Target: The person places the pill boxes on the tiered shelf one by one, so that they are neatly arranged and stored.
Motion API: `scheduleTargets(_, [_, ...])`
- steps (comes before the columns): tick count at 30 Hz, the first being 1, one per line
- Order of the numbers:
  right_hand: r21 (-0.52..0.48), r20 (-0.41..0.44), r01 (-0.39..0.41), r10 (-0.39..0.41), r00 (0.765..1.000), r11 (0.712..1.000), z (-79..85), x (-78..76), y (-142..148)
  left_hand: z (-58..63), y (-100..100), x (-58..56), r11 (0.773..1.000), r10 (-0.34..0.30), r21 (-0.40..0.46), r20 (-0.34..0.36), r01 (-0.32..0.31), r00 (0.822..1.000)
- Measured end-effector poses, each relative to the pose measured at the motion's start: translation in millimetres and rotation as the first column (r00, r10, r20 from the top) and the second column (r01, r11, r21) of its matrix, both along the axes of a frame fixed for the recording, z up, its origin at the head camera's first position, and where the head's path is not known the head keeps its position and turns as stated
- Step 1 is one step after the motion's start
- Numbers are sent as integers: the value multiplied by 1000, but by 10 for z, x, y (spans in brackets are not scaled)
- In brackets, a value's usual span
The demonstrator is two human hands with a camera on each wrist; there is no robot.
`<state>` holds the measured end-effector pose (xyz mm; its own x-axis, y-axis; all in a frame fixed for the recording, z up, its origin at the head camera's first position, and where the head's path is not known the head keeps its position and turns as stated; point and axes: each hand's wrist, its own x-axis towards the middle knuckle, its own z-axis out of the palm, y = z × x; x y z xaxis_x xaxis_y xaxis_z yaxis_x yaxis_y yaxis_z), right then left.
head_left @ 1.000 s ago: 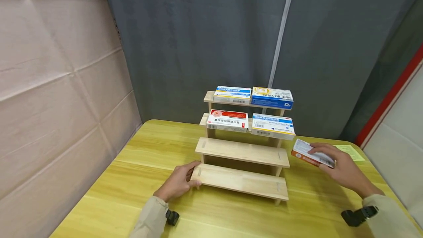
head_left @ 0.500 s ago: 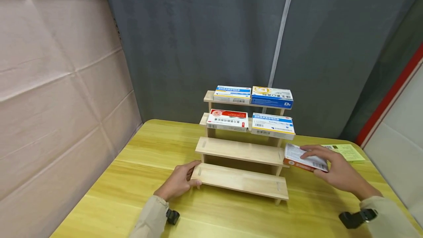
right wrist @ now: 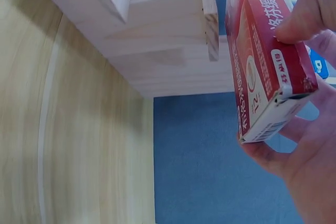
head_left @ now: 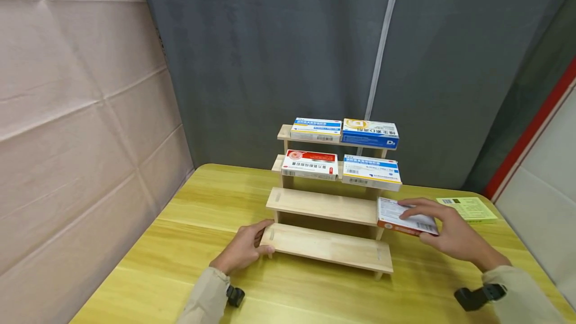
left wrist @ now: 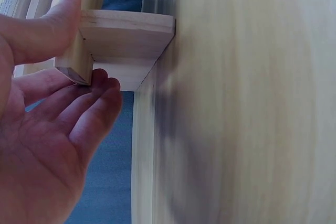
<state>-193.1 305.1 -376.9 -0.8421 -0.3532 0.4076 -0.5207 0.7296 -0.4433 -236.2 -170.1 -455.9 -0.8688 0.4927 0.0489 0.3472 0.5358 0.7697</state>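
Observation:
A wooden stepped rack with several tiers stands on the table. My left hand grips the left end of its lowest step; in the left wrist view the thumb lies over the board and the fingers curl beneath. My right hand holds a red and white medicine box at the right end of the second step from the bottom, the box's left end overlapping that step. In the right wrist view the box is pinched between thumb and fingers. Whether it touches the step I cannot tell.
Two medicine boxes, one white-blue and one blue, lie on the top step. A red-white box and another white-blue box lie one step lower. A green box lies on the table at right. A grey curtain hangs behind.
My right hand has moved left with the medicine box, from beside the rack to over the right end of the second step. My left hand stays on the lowest step.

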Motion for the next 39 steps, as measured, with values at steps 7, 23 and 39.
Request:
scheduleTargets(7, [-13, -3, -39, 39, 999, 999, 33, -11, -118, 0, 13, 9, 1000, 11, 6, -9, -11, 1000])
scheduleTargets(23, [25, -1, -74, 74, 997, 997, 83, -57, -388, 20, 18, 18, 1000, 8, -7, -10, -9, 1000])
scheduleTargets(39, [36, 49, -135, 134, 990, 990, 169, -148, -609, 5, 11, 0, 1000, 18, 7, 6, -18, 1000])
